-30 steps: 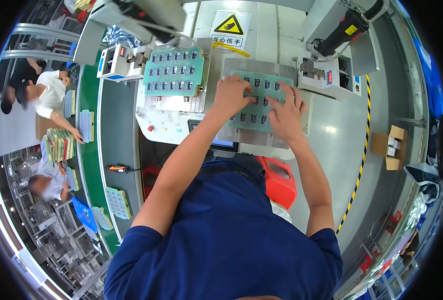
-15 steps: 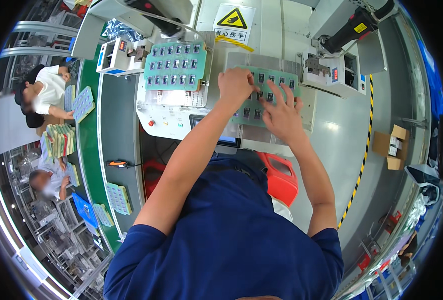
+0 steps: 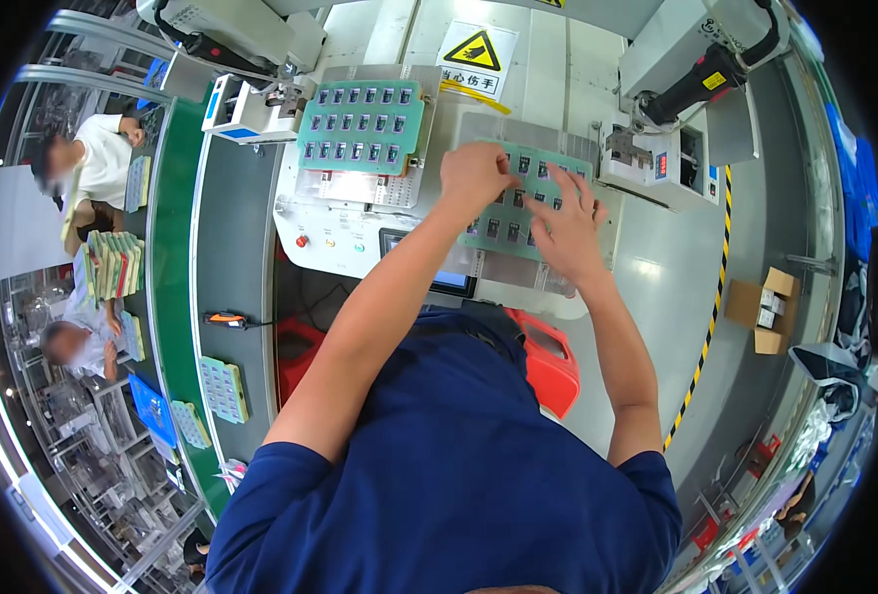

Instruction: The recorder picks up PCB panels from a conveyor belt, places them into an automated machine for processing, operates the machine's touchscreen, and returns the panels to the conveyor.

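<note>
A green tray (image 3: 506, 211) with rows of small dark parts lies on the right-hand fixture of the machine, under both my hands. My left hand (image 3: 475, 178) is over the tray's left side, its fingers bent and closed together at the tips; anything between them is too small or hidden to make out. Over the tray's right part my right hand (image 3: 569, 230) is open, fingers spread and pointing down at the parts, partly covering them. A second green tray (image 3: 359, 129), filled with similar parts, sits on the left fixture, apart from my hands.
Screwdriver heads (image 3: 694, 91) and white feeder boxes (image 3: 662, 158) flank the fixtures. A warning sign (image 3: 474, 54) lies behind. Buttons (image 3: 302, 241) and a screen (image 3: 449, 280) line the front. Co-workers sit left beyond a green bench (image 3: 171, 238); a red stool (image 3: 552, 361) stands below.
The left screwdriver head has moved left, from above the left tray to its feeder box. My hands stay over the right tray with slight finger shifts. The whole view has shifted a little.
</note>
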